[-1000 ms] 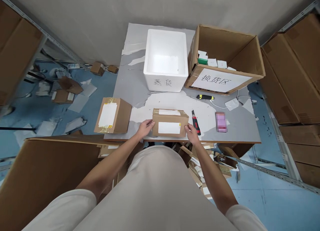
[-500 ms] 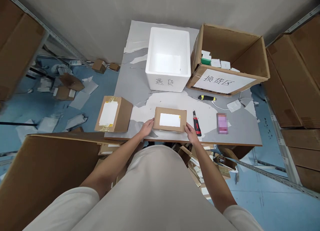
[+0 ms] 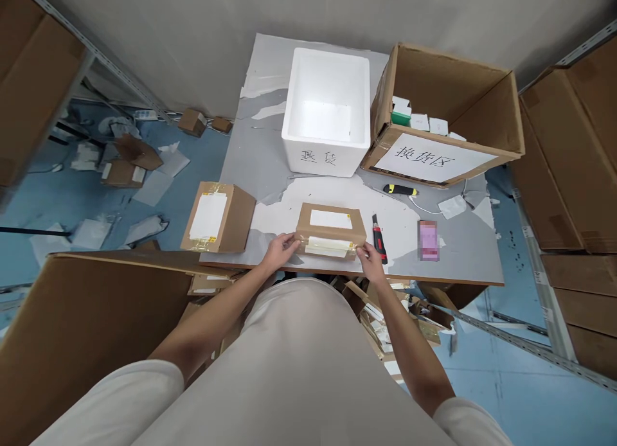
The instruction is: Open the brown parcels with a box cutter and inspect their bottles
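A small brown cardboard box (image 3: 303,220) is gripped at its two ends near the table's front edge. My left hand (image 3: 280,250) closes on its left end, and my right hand (image 3: 370,261) on its right end. White labels show on its top and on its near side, where clear tape also runs. Just right of the box lies a red and black utility knife (image 3: 379,239) with its blade end pointing away from me. Farther back is a yellow and black utility knife (image 3: 400,189). A larger taped cardboard box (image 3: 240,221) with a white label stands at the left.
Behind the held box stand a white foam box (image 3: 321,160) and a large open carton (image 3: 446,157) with several small white boxes inside. A pink, blurred item (image 3: 428,240) lies at the right. Cartons on racks flank the table (image 3: 463,253); papers litter the blue floor.
The held box has tilted so that its near side, with tape and a label, now shows. Both hands have stayed at its ends and shifted slightly.
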The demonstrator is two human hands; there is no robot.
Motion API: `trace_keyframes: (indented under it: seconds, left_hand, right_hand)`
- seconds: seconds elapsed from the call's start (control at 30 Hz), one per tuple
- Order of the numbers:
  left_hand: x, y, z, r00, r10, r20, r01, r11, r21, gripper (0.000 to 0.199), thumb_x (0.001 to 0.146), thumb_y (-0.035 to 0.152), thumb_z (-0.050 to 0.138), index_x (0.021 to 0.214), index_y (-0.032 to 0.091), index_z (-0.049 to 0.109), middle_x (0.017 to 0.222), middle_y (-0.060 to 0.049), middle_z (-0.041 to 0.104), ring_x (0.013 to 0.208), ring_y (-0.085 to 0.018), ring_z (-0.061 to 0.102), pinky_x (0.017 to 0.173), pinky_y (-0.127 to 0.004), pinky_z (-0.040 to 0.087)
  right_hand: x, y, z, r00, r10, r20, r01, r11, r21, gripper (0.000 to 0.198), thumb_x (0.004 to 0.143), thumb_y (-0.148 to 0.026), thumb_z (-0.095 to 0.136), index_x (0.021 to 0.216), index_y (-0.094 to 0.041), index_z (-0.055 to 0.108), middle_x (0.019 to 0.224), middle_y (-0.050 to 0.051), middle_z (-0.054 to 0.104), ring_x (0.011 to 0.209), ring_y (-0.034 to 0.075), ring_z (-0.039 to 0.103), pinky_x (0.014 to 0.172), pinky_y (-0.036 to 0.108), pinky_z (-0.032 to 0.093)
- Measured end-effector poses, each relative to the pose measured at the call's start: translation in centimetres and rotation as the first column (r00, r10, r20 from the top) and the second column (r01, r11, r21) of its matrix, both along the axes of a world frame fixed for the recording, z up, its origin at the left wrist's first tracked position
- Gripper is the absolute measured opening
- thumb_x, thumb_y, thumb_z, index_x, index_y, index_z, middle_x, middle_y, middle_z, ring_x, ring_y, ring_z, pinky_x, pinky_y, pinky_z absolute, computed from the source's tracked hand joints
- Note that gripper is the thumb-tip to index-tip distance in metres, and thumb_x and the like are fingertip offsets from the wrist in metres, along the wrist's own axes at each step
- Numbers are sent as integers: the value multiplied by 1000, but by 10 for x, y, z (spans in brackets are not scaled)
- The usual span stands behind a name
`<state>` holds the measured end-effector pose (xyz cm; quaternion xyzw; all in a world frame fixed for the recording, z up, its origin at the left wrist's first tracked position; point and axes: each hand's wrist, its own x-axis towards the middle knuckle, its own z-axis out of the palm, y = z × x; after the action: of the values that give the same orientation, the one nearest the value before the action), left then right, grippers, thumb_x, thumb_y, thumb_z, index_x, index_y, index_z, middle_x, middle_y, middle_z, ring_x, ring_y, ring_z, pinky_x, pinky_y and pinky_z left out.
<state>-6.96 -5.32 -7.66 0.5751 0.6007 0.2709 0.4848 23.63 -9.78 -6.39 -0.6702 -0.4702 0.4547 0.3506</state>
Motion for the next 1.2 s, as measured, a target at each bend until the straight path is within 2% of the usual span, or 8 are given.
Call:
trace_keyframes:
  seconds: [0.37, 0.47, 0.63, 0.73, 0.83, 0.97, 1.07, 1.2]
  left_hand:
    - [22, 7, 16, 998, 67, -19, -67, 998, 15, 54, 73, 46, 66, 119, 18, 63, 88, -4, 50, 86, -18, 52, 72, -29, 54]
    - [23, 5, 17, 996, 81, -48, -81, 997, 13, 55, 74, 46, 66, 122, 19, 60, 97, -6, 54, 89, -18, 55, 72, -30, 55]
    - [26, 0, 23, 977, 102, -189, -64, 978, 198, 61, 81, 45, 62, 133, 17, 47, 121, -14, 52, 103, -24, 58, 83, -39, 54]
    - [27, -3, 30, 943, 50, -329, 111, 885, 452, 56, 85, 39, 60, 134, 17, 46, 130, -18, 50, 122, -30, 49, 99, -49, 45]
    - [28, -7, 31, 880, -170, -444, 421, 712, 562, 41, 90, 30, 54, 129, 19, 50, 131, -15, 55, 130, -29, 45, 105, -51, 41]
    - [31, -12, 15, 800, -330, -501, 592, 566, 573, 42, 94, 13, 42, 135, 18, 45, 133, -14, 57, 134, -23, 43, 107, -48, 42]
    - [33, -14, 0, 812, -327, -483, 578, 561, 593, 51, 92, 4, 37, 141, 18, 39, 135, -15, 55, 134, -21, 42, 108, -48, 40]
    - [34, -11, -9, 835, -305, -458, 546, 564, 620, 53, 92, 3, 35, 142, 19, 37, 136, -14, 54, 135, -21, 41, 108, -49, 41]
  right_hand:
    - [25, 21, 2, 981, -22, 195, 27, 999, -25, 58, 88, -56, 39, 128, -18, 57, 117, 13, 61, 105, 26, 57, 96, 43, 44]
    - [41, 28, -5, 891, -42, 452, 131, 977, -167, 61, 86, -50, 48, 135, -15, 49, 125, 17, 55, 111, 29, 54, 98, 43, 41]
    - [50, 40, -15, 701, 253, 667, 145, 865, -481, 82, 79, -40, 62, 148, -22, 21, 132, 16, 45, 125, 32, 44, 97, 43, 41]
    - [53, 45, -17, 685, 329, 650, 98, 843, -529, 77, 83, -29, 54, 149, -20, 17, 127, 18, 45, 117, 31, 52, 92, 43, 44]
    - [59, 53, -4, 699, 326, 637, 42, 870, -491, 74, 85, -23, 42, 151, -14, 9, 126, 19, 46, 114, 28, 54, 93, 39, 44]
    - [45, 66, 44, 724, 225, 652, -219, 971, -91, 68, 88, -20, 29, 151, -13, 4, 131, 18, 43, 121, 27, 46, 96, 40, 42]
    - [12, 74, 87, 589, 473, 655, -594, 803, -47, 66, 91, -21, 29, 152, -22, 4, 128, 13, 47, 110, 25, 53, 87, 37, 46]
    - [-32, 84, 116, 103, 737, 669, -847, 417, -329, 76, 87, -7, 29, 150, -41, 6, 124, 7, 53, 92, 21, 62, 75, 33, 47]
